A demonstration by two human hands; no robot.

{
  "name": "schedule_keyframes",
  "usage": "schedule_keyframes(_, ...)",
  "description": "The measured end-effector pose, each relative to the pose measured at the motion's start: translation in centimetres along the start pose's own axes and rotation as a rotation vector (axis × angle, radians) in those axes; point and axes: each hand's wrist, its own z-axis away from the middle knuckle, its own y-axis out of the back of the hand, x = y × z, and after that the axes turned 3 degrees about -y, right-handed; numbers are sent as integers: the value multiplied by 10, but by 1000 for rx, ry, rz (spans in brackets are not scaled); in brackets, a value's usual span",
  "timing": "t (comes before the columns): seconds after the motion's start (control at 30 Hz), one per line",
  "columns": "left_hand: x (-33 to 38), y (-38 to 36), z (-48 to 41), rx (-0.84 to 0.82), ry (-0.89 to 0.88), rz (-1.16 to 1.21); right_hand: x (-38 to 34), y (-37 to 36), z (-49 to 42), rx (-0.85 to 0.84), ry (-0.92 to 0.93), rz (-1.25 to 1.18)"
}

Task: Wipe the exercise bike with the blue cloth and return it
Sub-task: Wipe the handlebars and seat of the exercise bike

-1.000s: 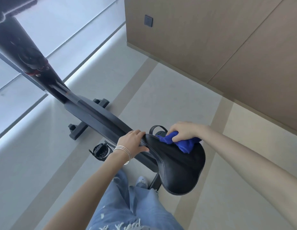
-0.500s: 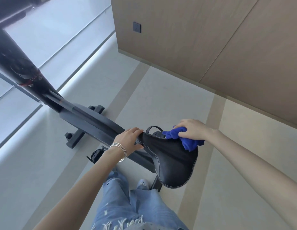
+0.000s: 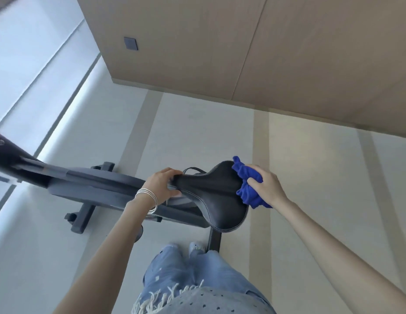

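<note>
Exercise bike (image 3: 102,184) frame running out to the left of both hands, dark body low over the floor (image 3: 197,132), front stabiliser foot beside it. Left hand (image 3: 162,185) wrapped around the narrow nose of the saddle (image 3: 211,196), fingers curled under the tip, thin bracelets at the wrist; steadying grip, no cloth in it. Saddle long axis running from that nose at the left hand out to the broad rear, which widens toward the right hand and toward the wearer's legs. Blue cloth (image 3: 248,189) bunched and pressed on the far-right flank of the saddle's wide end, partly hanging off its edge. Right hand (image 3: 264,185) closed over the cloth, fingers pinching the bundle from above, palm bearing down on the seat edge.

Key relation: unwiped black top of the saddle lying directly left of the right hand, between the two hands, along the seat's long axis. Likely next stroke, as a judgement: drag leftward toward the nose or sweep back round the rear curve. Right hand nearer the wide end, left nearer the frame. Wiping mid-way; return of cloth not yet begun.
</note>
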Motion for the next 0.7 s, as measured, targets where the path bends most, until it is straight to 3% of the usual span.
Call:
schedule_keyframes(0.1,-2,-2,4,17,-24,4,2,-15,28,100,-69,-156)
schedule_keyframes(0.5,-6,13,4,-156,-144,-61,-9,-77,128,323,-255,-244)
schedule_keyframes(0.6,-10,18,1,-227,-170,-97,-15,-91,153,263,-265,-226)
schedule_keyframes(0.7,-16,23,-3,-248,-202,-34,-27,-98,164,127,-175,75)
